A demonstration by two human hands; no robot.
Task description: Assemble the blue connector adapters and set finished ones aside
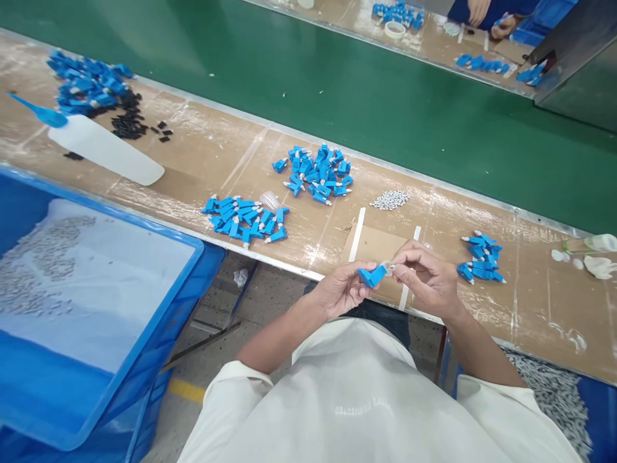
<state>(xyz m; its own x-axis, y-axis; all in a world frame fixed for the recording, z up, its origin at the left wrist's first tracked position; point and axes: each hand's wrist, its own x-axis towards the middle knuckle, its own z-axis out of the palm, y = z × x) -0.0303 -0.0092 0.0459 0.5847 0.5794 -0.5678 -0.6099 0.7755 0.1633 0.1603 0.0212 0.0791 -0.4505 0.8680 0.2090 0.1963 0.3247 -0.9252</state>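
My left hand (343,288) grips a small blue plastic part (372,276) with a clear tip, over the cardboard pad (373,247) at the table's front edge. At that clear end, my right hand (429,276) has thumb and forefinger pinched together; what they hold is too small to make out. Behind the pad lies a heap of small whitish pieces (390,200). A cluster of similar blue parts (482,257) lies right of my hands. Two more groups, a back pile (318,172) and a front pile (245,218), lie to the left.
A white bottle with blue nozzle (106,149) lies at left near black pieces (129,119) and a blue heap (87,80). A blue bin (193,257) stands front left. Beyond the green belt (313,83), a co-worker's hands (504,26) hold something. A clear bottle (598,243) lies far right.
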